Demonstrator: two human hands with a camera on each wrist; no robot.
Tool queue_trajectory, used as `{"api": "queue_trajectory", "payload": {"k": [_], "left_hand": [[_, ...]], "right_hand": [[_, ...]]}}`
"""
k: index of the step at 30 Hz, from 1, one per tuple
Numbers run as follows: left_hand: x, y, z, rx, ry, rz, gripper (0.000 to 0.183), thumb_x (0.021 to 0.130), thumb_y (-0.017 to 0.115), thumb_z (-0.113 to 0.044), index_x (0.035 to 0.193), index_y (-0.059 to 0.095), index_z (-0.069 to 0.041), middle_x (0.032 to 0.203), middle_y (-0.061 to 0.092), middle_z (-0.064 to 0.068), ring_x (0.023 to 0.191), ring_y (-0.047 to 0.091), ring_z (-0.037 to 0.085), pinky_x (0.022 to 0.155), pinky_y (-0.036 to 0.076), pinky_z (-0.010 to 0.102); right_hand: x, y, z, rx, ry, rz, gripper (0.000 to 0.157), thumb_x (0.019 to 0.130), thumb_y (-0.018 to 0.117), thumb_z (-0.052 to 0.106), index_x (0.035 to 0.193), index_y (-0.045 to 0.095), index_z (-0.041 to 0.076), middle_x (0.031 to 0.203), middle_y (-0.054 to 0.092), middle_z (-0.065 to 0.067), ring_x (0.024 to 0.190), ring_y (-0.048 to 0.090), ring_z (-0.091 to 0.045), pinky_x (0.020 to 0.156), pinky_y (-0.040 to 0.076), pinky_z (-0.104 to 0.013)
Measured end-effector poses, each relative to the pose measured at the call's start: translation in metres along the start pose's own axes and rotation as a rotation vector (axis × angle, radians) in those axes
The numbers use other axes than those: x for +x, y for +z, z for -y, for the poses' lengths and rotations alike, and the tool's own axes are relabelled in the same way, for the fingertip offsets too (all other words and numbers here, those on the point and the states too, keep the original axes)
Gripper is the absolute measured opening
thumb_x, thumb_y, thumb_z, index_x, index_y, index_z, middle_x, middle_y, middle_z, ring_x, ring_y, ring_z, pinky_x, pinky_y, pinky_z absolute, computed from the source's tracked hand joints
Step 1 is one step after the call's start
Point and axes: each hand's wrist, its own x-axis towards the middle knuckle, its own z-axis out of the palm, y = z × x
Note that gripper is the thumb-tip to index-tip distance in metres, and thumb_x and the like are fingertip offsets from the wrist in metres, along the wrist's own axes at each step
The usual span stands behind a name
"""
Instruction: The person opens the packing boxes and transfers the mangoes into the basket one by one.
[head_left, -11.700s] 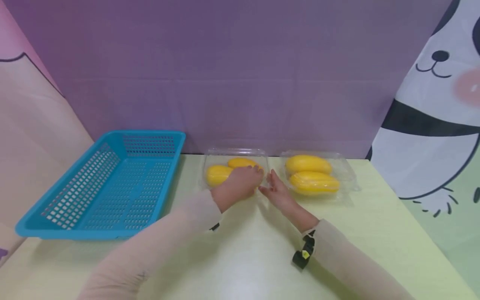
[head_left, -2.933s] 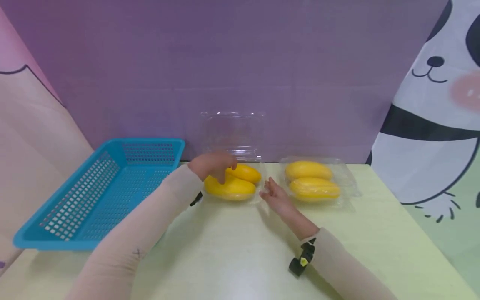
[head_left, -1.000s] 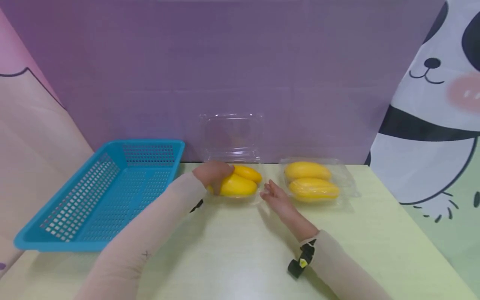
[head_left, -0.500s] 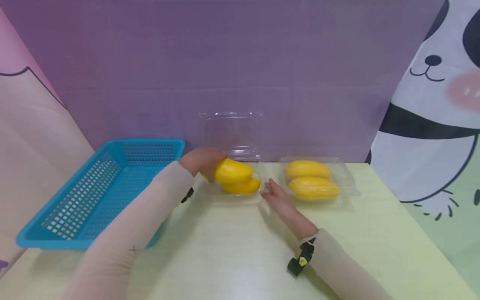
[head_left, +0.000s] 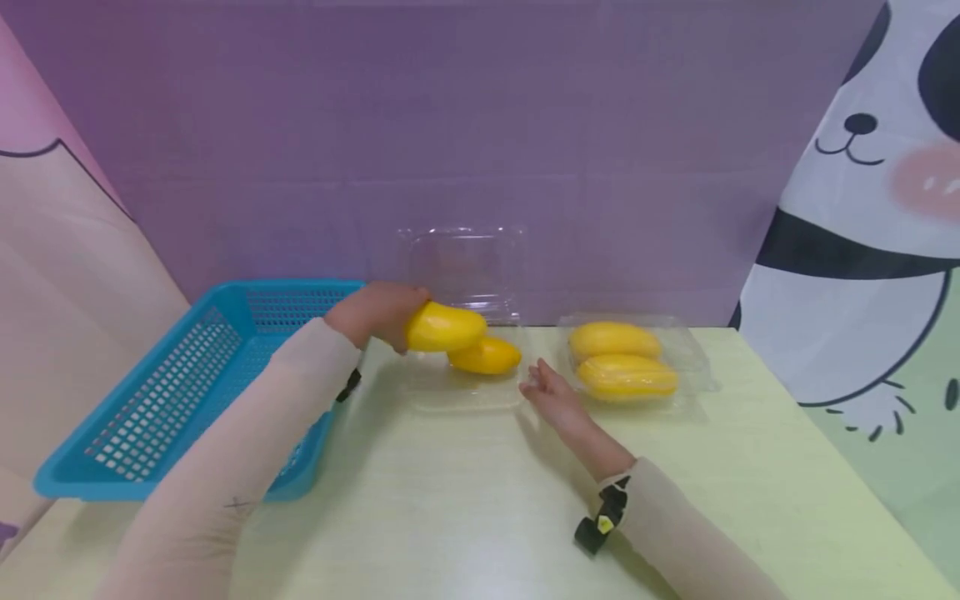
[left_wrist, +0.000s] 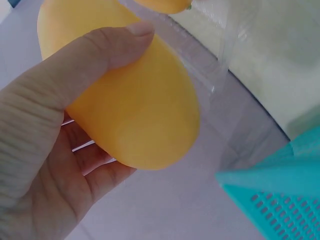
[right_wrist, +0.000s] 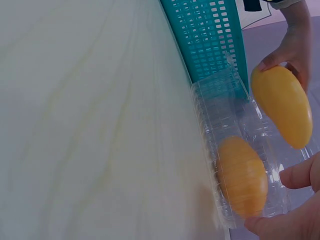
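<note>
My left hand [head_left: 381, 313] holds a yellow mango [head_left: 447, 327], raised over the left side of an open clear plastic clamshell box [head_left: 435, 393]. In the left wrist view the thumb lies across the held mango [left_wrist: 150, 110], with the other fingers behind it. A second mango [head_left: 497, 357] lies in the box, partly covered by the held one in the head view. The box's lid [head_left: 465, 258] stands up against the purple backdrop. At the box's right end, my right hand [head_left: 558, 400] touches the rim with thumb and finger apart, as the right wrist view shows.
A blue perforated basket [head_left: 318, 454] stands at the left, partly behind my left arm. To the right is another clear box [head_left: 692, 354], closed over two mangoes [head_left: 626, 377]. The pale table [head_left: 480, 500] ends at the purple backdrop [head_left: 465, 125].
The clamshell lid was down at first and now stands up. My left hand has taken a mango from the box and moved it up and left. The right hand stays by the rim.
</note>
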Motion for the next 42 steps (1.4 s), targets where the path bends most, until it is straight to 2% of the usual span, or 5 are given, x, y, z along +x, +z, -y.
{"api": "queue_trajectory", "payload": {"k": [5, 13, 22, 35, 42], "left_hand": [[-0.008, -0.003, 0.013, 0.009, 0.002, -0.042, 0.063, 0.065, 0.086, -0.016, 0.116, 0.048, -0.01, 0.105, 0.06, 0.007, 0.094, 0.057, 0.028, 0.091, 0.048, 0.045], [-0.028, -0.007, 0.031, -0.057, -0.057, -0.055, 0.067, 0.069, 0.084, -0.015, 0.124, 0.047, -0.009, 0.113, 0.059, 0.008, 0.099, 0.055, 0.028, 0.093, 0.047, 0.048], [-0.041, -0.013, 0.051, -0.026, -0.105, -0.109, 0.071, 0.068, 0.084, -0.019, 0.126, 0.044, -0.006, 0.113, 0.059, 0.012, 0.095, 0.056, 0.029, 0.089, 0.047, 0.049], [-0.057, -0.001, 0.089, -0.081, -0.182, -0.129, 0.074, 0.071, 0.08, -0.018, 0.13, 0.039, -0.003, 0.116, 0.056, 0.016, 0.094, 0.054, 0.029, 0.083, 0.047, 0.05], [-0.072, 0.003, 0.11, -0.163, -0.214, -0.126, 0.066, 0.074, 0.076, -0.015, 0.127, 0.04, 0.001, 0.113, 0.055, 0.019, 0.091, 0.052, 0.031, 0.082, 0.046, 0.05]], "right_hand": [[0.001, 0.001, 0.0, -0.004, -0.001, 0.005, 0.067, 0.096, 0.049, 0.011, 0.148, 0.009, -0.005, 0.151, 0.025, -0.024, 0.136, 0.031, -0.04, 0.112, 0.026, -0.049], [-0.001, 0.002, 0.0, -0.013, -0.01, 0.017, 0.067, 0.097, 0.048, 0.013, 0.148, 0.009, -0.006, 0.151, 0.023, -0.026, 0.138, 0.026, -0.041, 0.113, 0.024, -0.05], [0.0, 0.001, 0.001, -0.016, 0.006, 0.016, 0.068, 0.097, 0.048, 0.014, 0.149, 0.008, -0.004, 0.152, 0.023, -0.022, 0.138, 0.027, -0.04, 0.113, 0.025, -0.05], [-0.004, 0.001, 0.0, -0.01, 0.011, 0.01, 0.068, 0.097, 0.049, 0.015, 0.149, 0.009, -0.003, 0.152, 0.022, -0.023, 0.14, 0.023, -0.04, 0.114, 0.022, -0.048], [-0.004, 0.0, 0.001, -0.013, -0.001, 0.004, 0.067, 0.097, 0.048, 0.015, 0.149, 0.009, -0.005, 0.152, 0.023, -0.025, 0.14, 0.022, -0.041, 0.114, 0.021, -0.049]]}}
